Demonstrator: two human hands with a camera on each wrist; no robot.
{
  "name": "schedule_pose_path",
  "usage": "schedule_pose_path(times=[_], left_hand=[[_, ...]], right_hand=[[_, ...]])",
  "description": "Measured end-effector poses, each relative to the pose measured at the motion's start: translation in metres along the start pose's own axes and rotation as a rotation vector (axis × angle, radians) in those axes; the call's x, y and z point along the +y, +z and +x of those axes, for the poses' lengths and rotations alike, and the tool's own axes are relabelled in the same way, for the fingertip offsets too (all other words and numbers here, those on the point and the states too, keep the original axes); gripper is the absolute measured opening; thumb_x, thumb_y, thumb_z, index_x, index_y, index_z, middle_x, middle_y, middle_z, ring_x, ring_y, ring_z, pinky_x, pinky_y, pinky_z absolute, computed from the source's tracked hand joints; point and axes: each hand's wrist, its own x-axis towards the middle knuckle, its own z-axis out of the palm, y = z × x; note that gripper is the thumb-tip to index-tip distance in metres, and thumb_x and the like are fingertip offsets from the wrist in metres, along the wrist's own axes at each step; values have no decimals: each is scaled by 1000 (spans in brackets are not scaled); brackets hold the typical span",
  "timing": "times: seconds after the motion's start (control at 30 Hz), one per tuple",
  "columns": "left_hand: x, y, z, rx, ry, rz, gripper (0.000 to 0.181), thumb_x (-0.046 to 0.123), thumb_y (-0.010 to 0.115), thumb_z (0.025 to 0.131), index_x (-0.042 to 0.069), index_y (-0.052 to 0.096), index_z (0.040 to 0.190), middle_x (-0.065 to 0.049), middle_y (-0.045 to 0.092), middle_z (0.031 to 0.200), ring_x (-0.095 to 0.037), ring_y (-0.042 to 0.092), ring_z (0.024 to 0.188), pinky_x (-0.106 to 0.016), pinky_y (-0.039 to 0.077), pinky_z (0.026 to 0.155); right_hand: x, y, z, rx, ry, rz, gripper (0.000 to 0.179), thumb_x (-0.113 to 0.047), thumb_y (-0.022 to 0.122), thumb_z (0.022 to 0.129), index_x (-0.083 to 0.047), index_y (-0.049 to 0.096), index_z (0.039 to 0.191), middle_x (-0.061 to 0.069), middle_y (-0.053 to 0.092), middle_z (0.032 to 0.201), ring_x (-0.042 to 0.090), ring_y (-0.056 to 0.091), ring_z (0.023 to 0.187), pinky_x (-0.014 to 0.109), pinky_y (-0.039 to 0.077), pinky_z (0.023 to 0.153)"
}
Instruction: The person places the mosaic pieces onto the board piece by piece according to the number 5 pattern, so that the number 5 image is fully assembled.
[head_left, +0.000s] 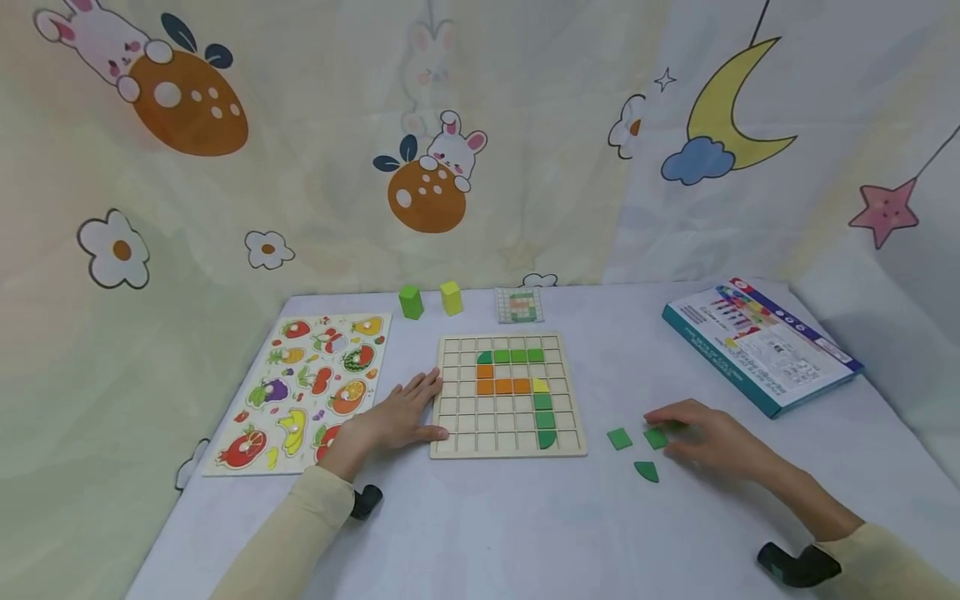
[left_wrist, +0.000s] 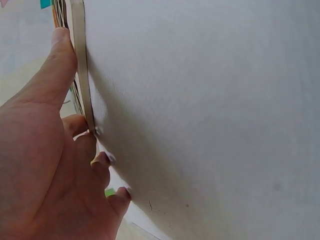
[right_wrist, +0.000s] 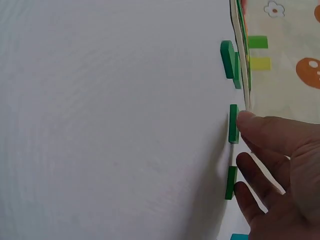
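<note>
My left hand [head_left: 397, 414] rests at the left edge of a wooden grid board [head_left: 457, 448], its thumb on the rim near the lower left corner. Green, orange and yellow tiles form a bent path on the board, with a rounded green tile [head_left: 547, 439] at its lower end. To the board's right, my right hand [head_left: 708, 437] is low over the table, thumb and index fingertips close around a square green tile [head_left: 655, 438]. Another green square [head_left: 619, 438] and a green quarter-round tile [head_left: 647, 472] lie beside it. A further green tile [right_wrist: 231, 182] is partly under the fingers.
A fruit picture board [head_left: 300, 421] lies at the left. Behind the grid board stand a green block [head_left: 411, 302], a yellow-green block [head_left: 451, 298] and a small pattern card [head_left: 519, 306]. A flat box [head_left: 772, 350] lies at the back right, near the patterned cloth wall.
</note>
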Motion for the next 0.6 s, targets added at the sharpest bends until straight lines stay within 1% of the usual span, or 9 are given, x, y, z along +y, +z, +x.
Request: schedule_pose_path(times=[0.1, 0.23, 0.4, 0.5, 0.6], left_hand=[[0, 0, 0, 0, 1, -1, 94, 61, 56, 88, 13, 12, 157, -3, 1, 165, -28, 3, 153, -53, 12, 123], [-1, 1, 1, 3, 4, 3, 95, 61, 56, 88, 14, 12, 157, -2, 1, 165, -28, 3, 153, -53, 12, 123], [-1, 1, 1, 5, 8, 2, 95, 62, 56, 88, 14, 12, 157, -2, 1, 165, -28, 3, 153, -52, 12, 123], [-2, 2, 1, 5, 5, 3, 95, 62, 56, 88, 14, 12, 157, -3, 2, 165, -28, 3, 153, -53, 12, 123], [-2, 2, 2, 4, -1, 9, 95, 62, 56, 88, 14, 12, 157, -3, 2, 165, -28, 3, 153, -53, 12, 123]], right_hand=[[0, 4, 1, 0, -19, -7, 42, -14, 78, 79, -18, 68, 120, -5, 68, 117, 2, 57, 108, 14, 50, 89], [0, 6, 1, 25, -58, -24, 41, -12, 79, 78, -16, 68, 118, -5, 69, 114, 1, 58, 106, 14, 51, 88], [-2, 8, 3, 63, -72, -45, 43, -10, 80, 76, -16, 68, 118, -5, 70, 113, 1, 60, 104, 16, 52, 87], [-9, 11, 8, 69, -70, -40, 45, -9, 79, 76, -15, 67, 120, -5, 70, 112, 4, 61, 103, 20, 54, 87], [-21, 14, 18, 42, -45, -9, 46, -9, 78, 79, -14, 66, 122, -5, 70, 113, 7, 62, 103, 24, 55, 87]])
